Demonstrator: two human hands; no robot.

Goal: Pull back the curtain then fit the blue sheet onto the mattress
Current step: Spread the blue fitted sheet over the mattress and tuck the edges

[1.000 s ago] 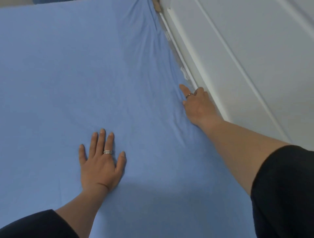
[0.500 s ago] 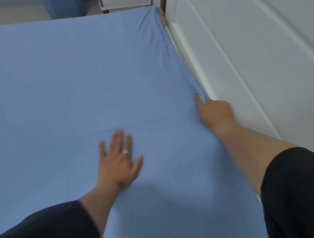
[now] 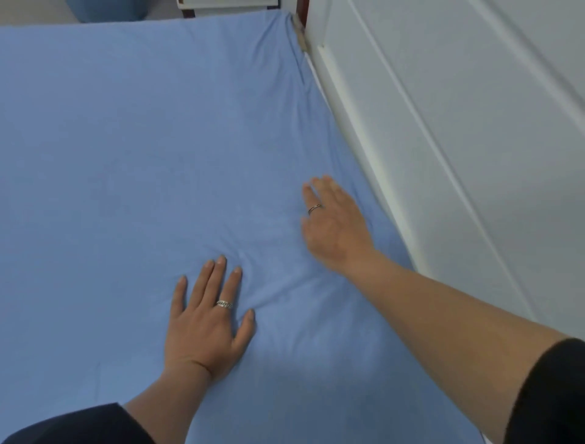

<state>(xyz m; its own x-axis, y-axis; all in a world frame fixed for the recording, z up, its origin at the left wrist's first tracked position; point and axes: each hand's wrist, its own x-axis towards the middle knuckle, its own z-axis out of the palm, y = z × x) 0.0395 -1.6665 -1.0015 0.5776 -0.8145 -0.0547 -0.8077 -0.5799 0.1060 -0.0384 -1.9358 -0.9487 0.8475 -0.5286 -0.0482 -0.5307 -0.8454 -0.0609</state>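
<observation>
Sleeves in dark cloth fill the bottom corners, the left sleeve (image 3: 72, 424) nearest and the right sleeve (image 3: 550, 393) at the right edge. Ahead of the left sleeve, the left hand (image 3: 205, 329) lies palm down on the blue sheet (image 3: 110, 158). Its fingers are straight and spread wide, and one wears a chain-pattern ring (image 3: 225, 305). Small creases (image 3: 278, 285) gather in the cloth between the two hands. Beyond and to the right, the right hand (image 3: 337, 225) also rests palm down on the sheet, fingers straight and close together, with a thin ring (image 3: 315, 208) on one; it is slightly blurred. Just right of that hand, the sheet's edge meets a white panelled surface (image 3: 459, 158). The sheet stretches smooth past both hands to its far right corner (image 3: 289, 25), where it folds down. Past that far edge sit a blue object (image 3: 107, 9) and some white-and-dark-red furniture (image 3: 228, 3), both too cropped to identify.
</observation>
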